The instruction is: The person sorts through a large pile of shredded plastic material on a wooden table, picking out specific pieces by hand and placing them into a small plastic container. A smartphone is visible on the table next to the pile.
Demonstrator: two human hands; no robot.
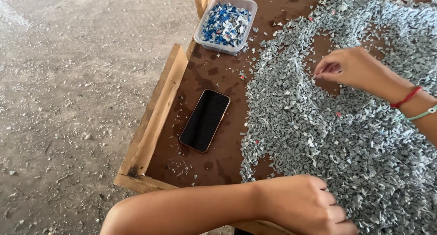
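Note:
A wide heap of small grey plastic flakes (346,139) covers the right part of a brown wooden tray table (214,66). My right hand (350,68) hovers over the heap's upper middle with fingertips pinched together on a tiny flake. My left hand (305,203) rests as a closed fist on the heap's near edge, forearm lying along the front rim. A clear plastic tub (226,23) with blue and white flakes stands at the far left corner.
A black phone (205,120) lies screen-up on the bare brown board left of the heap. A raised wooden rim (157,112) borders the left side. Beyond it lies a dusty concrete floor (68,103) scattered with bits.

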